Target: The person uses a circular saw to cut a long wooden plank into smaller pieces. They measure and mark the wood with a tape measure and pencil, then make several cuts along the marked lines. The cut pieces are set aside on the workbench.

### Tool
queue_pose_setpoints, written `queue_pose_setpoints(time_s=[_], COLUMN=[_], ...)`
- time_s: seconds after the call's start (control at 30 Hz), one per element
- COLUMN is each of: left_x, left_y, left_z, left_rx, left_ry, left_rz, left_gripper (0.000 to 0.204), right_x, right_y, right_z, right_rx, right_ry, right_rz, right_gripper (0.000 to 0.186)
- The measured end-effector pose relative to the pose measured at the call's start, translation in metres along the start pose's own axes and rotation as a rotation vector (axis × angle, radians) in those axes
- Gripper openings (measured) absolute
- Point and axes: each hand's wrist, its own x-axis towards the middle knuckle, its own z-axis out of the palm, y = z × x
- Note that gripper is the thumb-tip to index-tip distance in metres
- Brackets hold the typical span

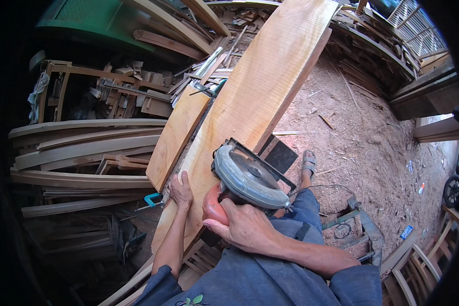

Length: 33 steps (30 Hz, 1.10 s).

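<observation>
A long, wide wooden plank (pixel 257 76) runs from the far top down to my body. On its near part sits a circular saw (pixel 250 173) with a grey guard and a red handle. My right hand (pixel 245 227) is wrapped round that handle. To the left, my left hand (pixel 181 189) grips the plank's left edge, thumb on top, its fingertips partly hidden. Just beyond it, a shorter board (pixel 178 137) lies along the plank's left side. A teal clamp (pixel 149 200) shows below that board's near end. The saw's blade edge is hidden.
Stacked curved timbers (pixel 86 148) fill the left side. Sawdust and offcuts cover the floor (pixel 352 137) on the right. A dark cable (pixel 336 186) trails beside my leg toward a metal frame (pixel 364 229). More lumber (pixel 377 46) is piled at the far right.
</observation>
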Motion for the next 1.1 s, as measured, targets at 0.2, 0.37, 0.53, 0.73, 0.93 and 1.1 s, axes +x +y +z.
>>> queue_pose_setpoints(time_s=[0.2,0.37,0.53,0.73,0.93,1.1], left_x=[-0.002,-0.002,-0.001,-0.001,-0.001,0.0], left_y=[0.001,0.001,-0.001,-0.001,0.001,0.0], left_z=[-0.002,0.0,0.001,-0.001,-0.003,-0.002], left_rx=[-0.012,-0.016,-0.009,-0.002,0.007,0.018], left_ry=[-0.01,0.024,0.003,-0.001,-0.016,-0.02], left_rz=[0.003,0.024,0.009,0.011,0.009,0.008], left_gripper=[0.065,0.064,0.064,0.064,0.064,0.062], right_x=[0.007,0.011,0.016,0.021,0.027,0.035], right_y=[-0.001,-0.004,-0.006,-0.008,-0.011,-0.011], right_z=[0.0,-0.001,-0.001,-0.004,-0.003,0.001], right_rx=[0.006,-0.01,-0.029,-0.02,-0.021,-0.021], right_ry=[-0.06,-0.053,-0.05,-0.065,-0.064,-0.022], right_rz=[0.052,0.034,0.018,0.027,0.03,0.004], right_gripper=[0.063,0.064,0.065,0.065,0.065,0.063])
